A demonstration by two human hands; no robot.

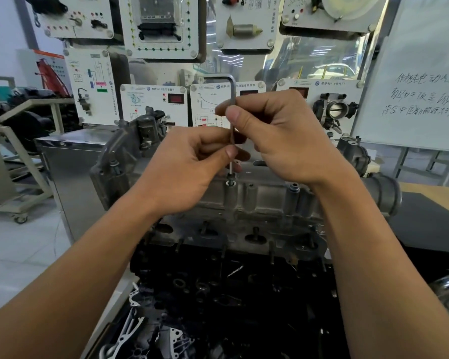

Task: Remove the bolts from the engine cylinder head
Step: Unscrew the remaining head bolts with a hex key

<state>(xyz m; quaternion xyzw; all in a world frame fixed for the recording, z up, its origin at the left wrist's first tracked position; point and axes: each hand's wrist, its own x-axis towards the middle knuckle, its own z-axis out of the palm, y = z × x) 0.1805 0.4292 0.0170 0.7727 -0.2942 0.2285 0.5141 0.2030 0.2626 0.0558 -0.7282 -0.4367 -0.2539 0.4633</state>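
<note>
The grey engine cylinder head [259,200] stands in the middle of the view on a dark engine block. An L-shaped hex key [233,99] stands upright with its tip in a bolt [230,176] on the head's top edge; the bolt's head sits raised above its washer. My right hand [278,136] pinches the key's upper shaft between thumb and fingers. My left hand [189,164] pinches the shaft lower down, just above the bolt. Another bolt [294,188] stands further right on the head.
Training panels with car parts [153,104] hang behind the engine. A whiteboard [420,81] leans at the right. A metal cabinet [70,164] stands left of the head. Dark loose parts [205,288] lie on the block in front.
</note>
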